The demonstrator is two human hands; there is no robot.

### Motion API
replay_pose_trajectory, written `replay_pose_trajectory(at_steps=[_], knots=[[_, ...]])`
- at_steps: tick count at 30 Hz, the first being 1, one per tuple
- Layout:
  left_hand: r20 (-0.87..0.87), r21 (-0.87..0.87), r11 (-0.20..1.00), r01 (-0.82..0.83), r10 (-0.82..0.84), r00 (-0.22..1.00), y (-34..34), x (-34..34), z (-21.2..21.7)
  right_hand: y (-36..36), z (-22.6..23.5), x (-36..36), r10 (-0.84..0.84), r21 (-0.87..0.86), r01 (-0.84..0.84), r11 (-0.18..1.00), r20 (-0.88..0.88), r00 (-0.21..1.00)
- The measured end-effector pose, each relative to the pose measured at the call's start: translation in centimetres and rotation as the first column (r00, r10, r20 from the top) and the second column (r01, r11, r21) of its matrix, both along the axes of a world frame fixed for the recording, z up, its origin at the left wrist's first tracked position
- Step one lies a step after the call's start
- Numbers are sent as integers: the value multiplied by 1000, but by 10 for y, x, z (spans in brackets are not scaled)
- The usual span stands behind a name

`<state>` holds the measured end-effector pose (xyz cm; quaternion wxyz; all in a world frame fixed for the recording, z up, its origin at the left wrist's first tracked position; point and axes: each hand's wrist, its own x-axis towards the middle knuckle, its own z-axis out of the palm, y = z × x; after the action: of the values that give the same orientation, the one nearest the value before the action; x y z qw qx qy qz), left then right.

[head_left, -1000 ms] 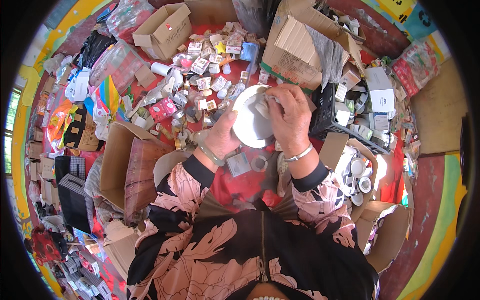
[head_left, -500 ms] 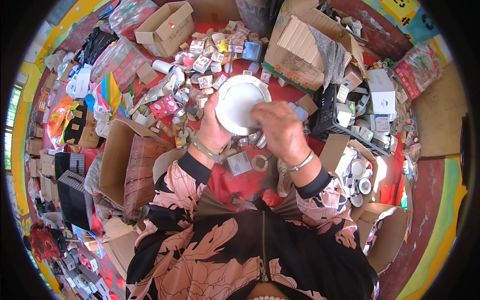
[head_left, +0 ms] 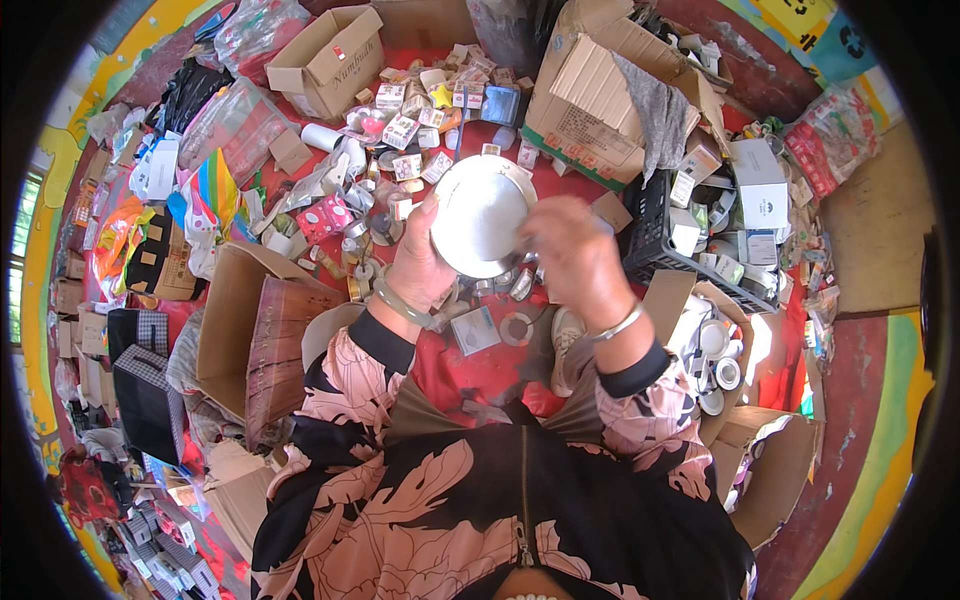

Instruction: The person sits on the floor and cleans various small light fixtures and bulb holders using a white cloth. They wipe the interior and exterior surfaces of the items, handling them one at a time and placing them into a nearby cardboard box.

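A round white downlight (head_left: 484, 216) with a pale rim and a frosted face is held up in front of me. My left hand (head_left: 417, 262) grips it by the left edge, with the thumb along the rim. Close to its right edge is my right hand (head_left: 575, 250), blurred by motion. The right fingers are smeared, so I cannot make out whether they touch the rim or hold anything. Beneath the light, a small white box (head_left: 476, 330) and a flat ring (head_left: 516, 329) lie on the red floor covering.
Small boxes (head_left: 402, 131) are heaped ahead. A black crate (head_left: 650, 225) of boxed items stands right, above a carton of round lights (head_left: 715, 337). An open carton (head_left: 235, 330) sits left; a large torn carton (head_left: 590, 110) stands at the far right. My shoe (head_left: 566, 345) shows below.
My right hand has moved right, from over the light's face to beside its edge. The light has shifted slightly left and lower with my left hand still gripping it.
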<state>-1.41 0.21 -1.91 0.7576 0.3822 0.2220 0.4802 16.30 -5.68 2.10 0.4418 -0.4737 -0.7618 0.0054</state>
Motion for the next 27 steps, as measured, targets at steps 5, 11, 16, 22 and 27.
replay_pose_trajectory(at_steps=[5, 11, 16, 22, 27], knots=[[234, -232, 972, 44, 11, 972, -4, 0, 11, 7, 20, 36, -478, -306, 378, 874, -398, 783], [221, -197, 969, 152, -107, 969, -11, 5, 9, 24, 8, 0, -60, 167, 51, 985, 52, 997], [162, -149, 988, 36, -12, 987, -3, 0, 15, 3, -7, -13, -77, 16, 76, 997, 124, 989], [216, -69, 982, 177, -158, 964, -4, -1, 11, -17, -8, -50, 52, 25, -53, 998, 38, 998], [192, -212, 960, 180, -140, 971, -20, 15, 11, -2, 0, -31, -109, 125, 86, 988, 182, 977]])
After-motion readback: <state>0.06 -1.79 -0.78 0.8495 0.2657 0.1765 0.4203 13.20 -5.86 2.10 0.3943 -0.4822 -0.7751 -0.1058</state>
